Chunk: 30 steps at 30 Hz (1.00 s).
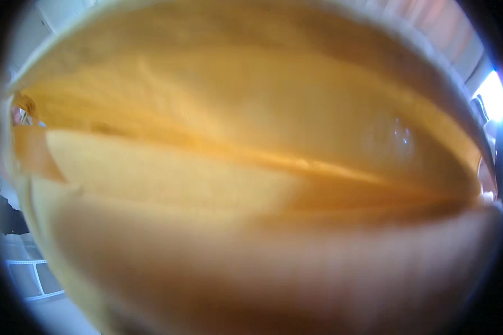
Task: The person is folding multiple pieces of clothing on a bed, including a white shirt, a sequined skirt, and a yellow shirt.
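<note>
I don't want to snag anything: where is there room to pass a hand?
Perhaps the hollow between upper and lower parts of the tan material, broadest around mid-view. It pinches together toward the right end. The material crowds most of the picture, too blurred to judge depth.

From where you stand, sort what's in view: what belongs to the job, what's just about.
Likely the job:
- large yellow-orange, sheet-like folded thing, blurred, filling most of the view; material unclear

Just about:
- small black, irregular object, left edge
- thin white rectangular outline, lower left
- bright white light, right edge

No hand can be made out.
</note>
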Each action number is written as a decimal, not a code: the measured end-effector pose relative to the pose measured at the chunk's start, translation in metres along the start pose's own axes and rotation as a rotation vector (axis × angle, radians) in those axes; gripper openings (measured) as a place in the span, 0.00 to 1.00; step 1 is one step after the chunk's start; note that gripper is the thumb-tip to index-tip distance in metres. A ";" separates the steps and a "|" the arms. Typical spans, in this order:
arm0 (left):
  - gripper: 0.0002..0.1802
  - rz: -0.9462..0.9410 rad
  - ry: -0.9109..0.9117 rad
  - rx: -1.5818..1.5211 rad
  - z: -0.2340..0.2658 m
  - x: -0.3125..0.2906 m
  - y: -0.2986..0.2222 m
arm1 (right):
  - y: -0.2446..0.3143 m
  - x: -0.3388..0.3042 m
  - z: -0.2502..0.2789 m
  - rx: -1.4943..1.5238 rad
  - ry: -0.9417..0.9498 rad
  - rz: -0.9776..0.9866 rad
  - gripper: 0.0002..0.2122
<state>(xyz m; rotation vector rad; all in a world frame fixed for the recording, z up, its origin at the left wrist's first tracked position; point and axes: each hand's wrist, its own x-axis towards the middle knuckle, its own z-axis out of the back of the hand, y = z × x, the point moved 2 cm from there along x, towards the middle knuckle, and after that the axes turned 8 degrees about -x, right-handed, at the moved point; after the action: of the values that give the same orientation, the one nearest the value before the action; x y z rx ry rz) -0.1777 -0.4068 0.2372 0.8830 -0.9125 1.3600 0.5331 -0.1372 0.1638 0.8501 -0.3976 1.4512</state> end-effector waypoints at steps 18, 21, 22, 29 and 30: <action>0.13 1.255 -0.151 -1.224 -0.102 -0.068 0.257 | 0.165 -0.032 -0.042 0.188 0.371 0.411 0.10; 0.13 1.268 -0.045 -1.277 -0.120 -0.072 0.258 | 0.168 -0.037 -0.065 0.192 0.387 0.454 0.10; 0.13 1.276 -0.028 -1.280 -0.126 -0.073 0.258 | 0.165 -0.036 -0.072 0.147 0.396 0.433 0.10; 0.16 1.254 -0.035 -1.167 -0.137 -0.084 0.266 | 0.157 -0.048 -0.091 0.068 0.436 0.528 0.10; 0.17 1.262 -0.028 -1.170 -0.138 -0.087 0.268 | 0.157 -0.048 -0.092 0.057 0.417 0.552 0.10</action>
<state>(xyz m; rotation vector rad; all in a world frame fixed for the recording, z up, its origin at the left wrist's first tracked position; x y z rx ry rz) -0.4431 -0.3089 0.1008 -0.7370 -2.1111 1.3765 0.3536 -0.1206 0.1101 0.4716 -0.2834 2.1080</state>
